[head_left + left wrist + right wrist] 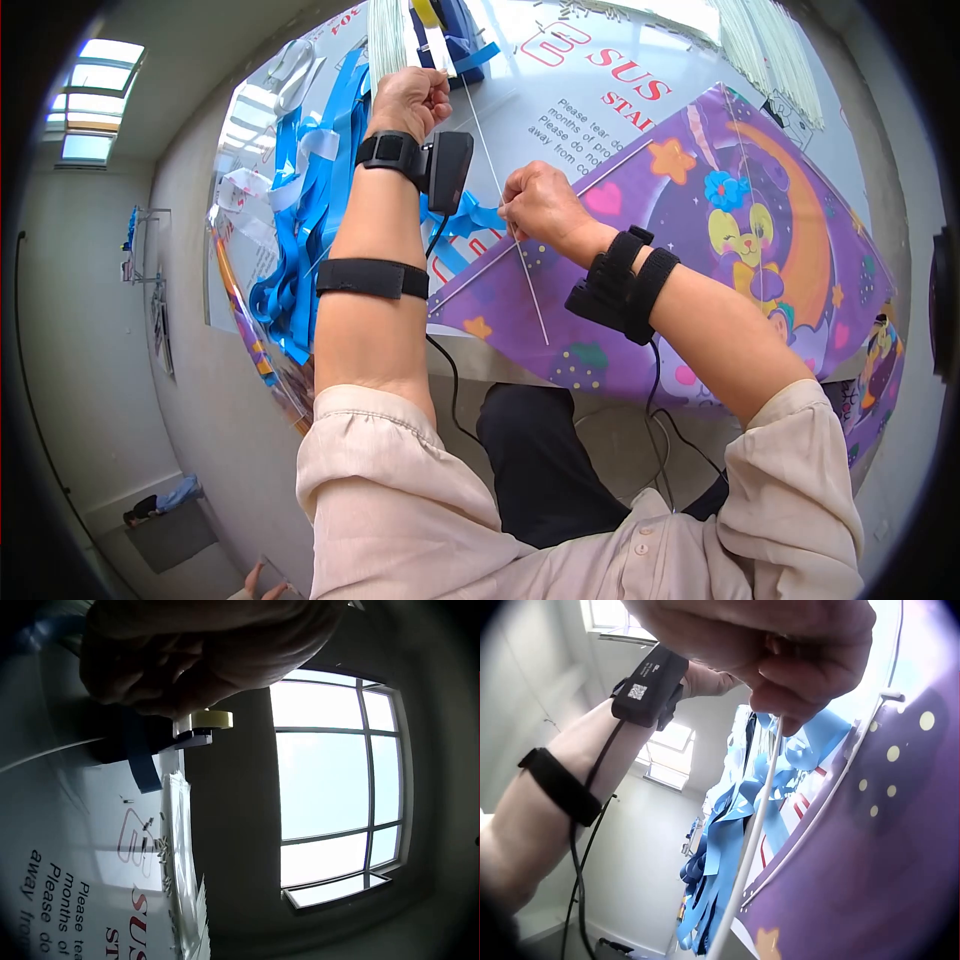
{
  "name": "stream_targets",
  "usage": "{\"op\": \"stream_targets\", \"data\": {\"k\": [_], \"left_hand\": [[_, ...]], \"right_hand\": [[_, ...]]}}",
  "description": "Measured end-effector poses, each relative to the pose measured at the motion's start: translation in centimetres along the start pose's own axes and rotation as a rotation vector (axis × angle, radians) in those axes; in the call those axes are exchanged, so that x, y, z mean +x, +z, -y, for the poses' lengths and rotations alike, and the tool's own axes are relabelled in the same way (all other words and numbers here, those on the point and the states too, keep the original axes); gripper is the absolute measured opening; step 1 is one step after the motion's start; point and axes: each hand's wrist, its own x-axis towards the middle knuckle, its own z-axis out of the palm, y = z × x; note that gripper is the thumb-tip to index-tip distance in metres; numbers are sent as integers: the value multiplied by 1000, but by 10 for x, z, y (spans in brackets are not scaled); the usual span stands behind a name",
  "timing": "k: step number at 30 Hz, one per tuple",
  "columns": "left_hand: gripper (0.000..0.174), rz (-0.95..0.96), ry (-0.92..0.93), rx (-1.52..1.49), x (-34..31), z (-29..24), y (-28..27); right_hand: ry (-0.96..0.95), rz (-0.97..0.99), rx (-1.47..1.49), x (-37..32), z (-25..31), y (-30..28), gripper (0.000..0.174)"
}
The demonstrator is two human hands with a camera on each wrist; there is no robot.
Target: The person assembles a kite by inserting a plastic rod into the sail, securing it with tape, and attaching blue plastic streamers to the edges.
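A thin white rod [532, 290] is pinched by the fingers of the right hand [545, 208], and its lower part crosses the purple printed kite sheet [640, 290]. In the right wrist view the rod [756, 832] slants down from the curled fingers of the right hand [802, 660]. Up at the blue tape dispenser [462, 40], the left hand [408, 100] has its fingers curled beside a strip of tape. The left wrist view shows the left hand [195, 652] just above the yellow tape roll [212, 719]; what its fingertips hold is hidden.
Blue ribbons [300, 230] lie in a heap left of the arms. Bundles of white rods [388, 40] lie at the back, with more at the upper right. A white printed board [560, 110] covers the table. Cables hang from the wrist cameras.
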Motion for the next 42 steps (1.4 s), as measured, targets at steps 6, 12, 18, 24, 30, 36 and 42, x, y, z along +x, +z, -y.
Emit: {"op": "stream_targets", "data": {"k": [6,12,18,24,30,36,42], "left_hand": [[6,22,70,8,-44,20,-8],[7,15,116,-108,-84,46,-14],[8,89,130,-193,-121,59,-15],[8,116,134,-247,-157,74,-19],[6,80,130,-308,-185,93,-30],[7,100,122,-267,-213,103,-35],[7,52,107,-272,-243,109,-29]], "right_hand": [[51,-13,54,2,2,2,12],[114,-19,67,5,6,1,13],[131,-6,145,2,15,5,14],[122,-10,239,-1,18,5,13],[175,-10,246,-2,20,4,12],[184,-10,269,-2,22,3,8],[171,-2,255,-1,23,6,8]]}}
